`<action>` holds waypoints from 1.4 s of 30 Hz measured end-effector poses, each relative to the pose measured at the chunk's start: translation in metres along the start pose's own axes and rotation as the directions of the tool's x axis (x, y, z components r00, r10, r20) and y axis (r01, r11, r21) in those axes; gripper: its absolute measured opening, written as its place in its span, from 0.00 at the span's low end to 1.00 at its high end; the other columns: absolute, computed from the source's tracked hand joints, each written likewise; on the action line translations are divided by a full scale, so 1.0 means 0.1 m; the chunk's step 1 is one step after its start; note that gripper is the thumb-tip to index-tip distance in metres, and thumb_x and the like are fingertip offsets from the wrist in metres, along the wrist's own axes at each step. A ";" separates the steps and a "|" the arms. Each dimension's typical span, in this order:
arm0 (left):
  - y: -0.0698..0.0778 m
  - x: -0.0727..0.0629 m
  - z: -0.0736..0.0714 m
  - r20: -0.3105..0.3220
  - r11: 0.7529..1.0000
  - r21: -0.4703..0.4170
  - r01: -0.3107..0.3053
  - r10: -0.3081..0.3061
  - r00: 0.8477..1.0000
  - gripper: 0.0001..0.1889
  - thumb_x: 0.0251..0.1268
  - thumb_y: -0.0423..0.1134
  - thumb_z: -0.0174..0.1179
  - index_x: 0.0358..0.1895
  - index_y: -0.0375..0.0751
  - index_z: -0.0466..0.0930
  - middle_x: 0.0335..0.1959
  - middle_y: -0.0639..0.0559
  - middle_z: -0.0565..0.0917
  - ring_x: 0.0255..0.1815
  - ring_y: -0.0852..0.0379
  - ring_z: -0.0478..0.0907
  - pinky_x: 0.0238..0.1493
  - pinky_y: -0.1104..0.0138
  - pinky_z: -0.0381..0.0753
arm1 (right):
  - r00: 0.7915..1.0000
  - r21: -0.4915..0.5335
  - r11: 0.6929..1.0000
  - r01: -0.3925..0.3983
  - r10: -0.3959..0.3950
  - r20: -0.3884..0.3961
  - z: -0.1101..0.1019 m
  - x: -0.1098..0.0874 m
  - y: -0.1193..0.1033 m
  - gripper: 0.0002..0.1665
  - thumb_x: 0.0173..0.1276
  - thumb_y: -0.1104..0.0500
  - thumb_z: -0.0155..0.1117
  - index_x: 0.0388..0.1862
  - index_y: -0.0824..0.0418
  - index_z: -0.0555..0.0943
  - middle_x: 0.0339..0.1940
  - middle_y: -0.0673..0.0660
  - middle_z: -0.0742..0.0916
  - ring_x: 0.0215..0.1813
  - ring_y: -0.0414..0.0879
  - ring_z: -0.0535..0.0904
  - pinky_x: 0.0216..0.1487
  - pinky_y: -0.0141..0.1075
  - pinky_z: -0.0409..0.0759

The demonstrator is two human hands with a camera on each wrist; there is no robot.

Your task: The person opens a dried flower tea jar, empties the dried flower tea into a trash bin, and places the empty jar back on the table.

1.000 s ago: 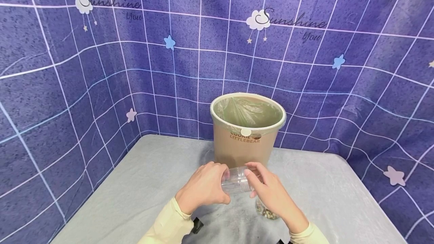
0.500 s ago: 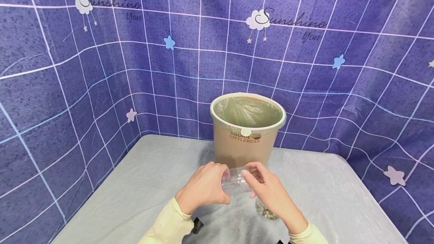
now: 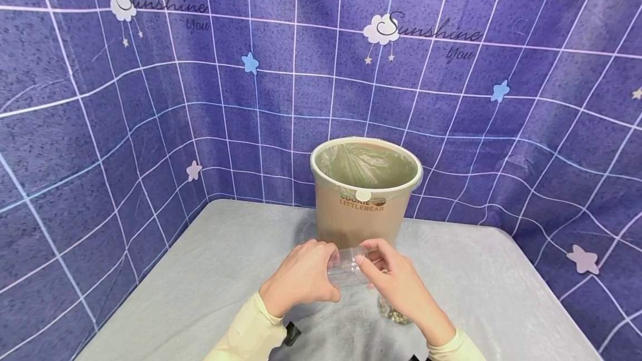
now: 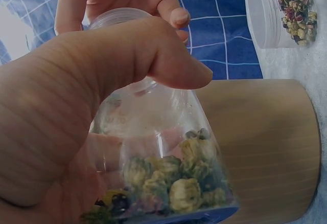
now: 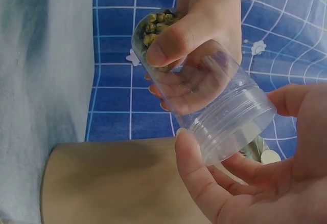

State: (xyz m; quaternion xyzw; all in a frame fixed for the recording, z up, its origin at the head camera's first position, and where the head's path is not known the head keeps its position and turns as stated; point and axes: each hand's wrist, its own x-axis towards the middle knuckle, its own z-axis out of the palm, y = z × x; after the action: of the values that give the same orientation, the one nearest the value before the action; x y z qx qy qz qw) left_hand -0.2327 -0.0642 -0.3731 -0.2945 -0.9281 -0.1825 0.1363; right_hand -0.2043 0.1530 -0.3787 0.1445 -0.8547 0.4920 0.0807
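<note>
Your left hand [image 3: 301, 277] wraps around a clear jar [image 3: 345, 267] of dried flowers [image 4: 168, 183], tipped over above the gray table [image 3: 251, 238]. Your right hand [image 3: 396, 283] pinches its ribbed end [image 5: 232, 119]. Below that hand stands another jar [image 3: 393, 313]. Farther back come a tan bin [image 3: 358, 227] and blue cloth [image 3: 281, 91].

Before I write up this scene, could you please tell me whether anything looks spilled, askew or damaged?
Nothing stands out as spilled or damaged. The clear jar is tilted, but the left hand and right hand hold it, its dried flowers towards the base. The bin and second jar stand upright.
</note>
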 end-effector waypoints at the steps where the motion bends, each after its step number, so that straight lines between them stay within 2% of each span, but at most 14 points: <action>1: 0.00 0.00 0.00 -0.001 1.000 0.000 0.001 -0.001 1.000 0.23 0.26 0.47 0.77 0.33 0.52 0.80 0.24 0.67 0.73 0.28 0.62 0.69 0.29 0.68 0.70 | 1.000 -0.012 1.000 0.013 -0.014 -0.002 0.00 0.00 0.00 0.18 0.72 0.45 0.67 0.57 0.46 0.80 0.40 0.48 0.87 0.35 0.42 0.85 0.37 0.35 0.83; 5: 0.00 0.01 0.00 0.007 1.000 0.002 0.010 -0.010 1.000 0.23 0.26 0.48 0.78 0.33 0.53 0.80 0.24 0.67 0.73 0.28 0.62 0.69 0.29 0.68 0.70 | 0.997 -0.052 0.995 0.082 -0.083 -0.008 -0.01 0.00 0.02 0.17 0.72 0.48 0.68 0.58 0.44 0.79 0.41 0.46 0.88 0.38 0.40 0.84 0.42 0.34 0.81; 8: -0.01 0.01 0.00 0.010 1.000 0.001 0.012 -0.012 1.000 0.23 0.26 0.48 0.78 0.34 0.53 0.80 0.24 0.67 0.73 0.28 0.62 0.69 0.29 0.67 0.70 | 0.993 -0.054 0.991 0.120 -0.120 -0.004 -0.01 0.00 0.03 0.18 0.72 0.50 0.68 0.59 0.46 0.79 0.44 0.47 0.88 0.40 0.39 0.85 0.44 0.35 0.83; 17: -0.02 0.01 0.01 0.003 1.000 0.000 0.011 -0.011 1.000 0.23 0.25 0.48 0.78 0.33 0.53 0.79 0.23 0.67 0.73 0.27 0.62 0.69 0.28 0.67 0.69 | 0.991 0.021 0.991 0.130 -0.131 0.027 -0.01 -0.01 0.02 0.22 0.72 0.56 0.68 0.63 0.51 0.77 0.49 0.52 0.87 0.45 0.43 0.87 0.47 0.35 0.86; 33: -0.01 0.00 -0.01 0.007 1.000 -0.005 0.014 -0.014 1.000 0.23 0.26 0.48 0.78 0.33 0.53 0.79 0.23 0.67 0.73 0.27 0.62 0.69 0.27 0.68 0.69 | 0.990 0.056 0.990 0.131 -0.134 0.045 -0.02 -0.02 0.01 0.24 0.71 0.57 0.69 0.63 0.46 0.75 0.53 0.56 0.86 0.51 0.49 0.86 0.48 0.37 0.86; 42: -0.02 -0.01 -0.01 0.006 1.000 -0.009 0.017 -0.017 1.000 0.23 0.26 0.48 0.78 0.33 0.52 0.80 0.23 0.67 0.73 0.27 0.62 0.69 0.28 0.68 0.69 | 0.985 0.078 0.984 0.162 -0.166 0.047 -0.02 -0.03 0.00 0.27 0.69 0.63 0.68 0.64 0.47 0.74 0.53 0.58 0.85 0.49 0.49 0.87 0.47 0.39 0.87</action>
State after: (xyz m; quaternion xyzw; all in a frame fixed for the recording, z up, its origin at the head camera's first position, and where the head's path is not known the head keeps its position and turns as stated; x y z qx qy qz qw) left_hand -0.2332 -0.0666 -0.3728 -0.2878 -0.9301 -0.1870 0.1307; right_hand -0.2020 0.1556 -0.3784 0.2305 -0.8228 0.5111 0.0928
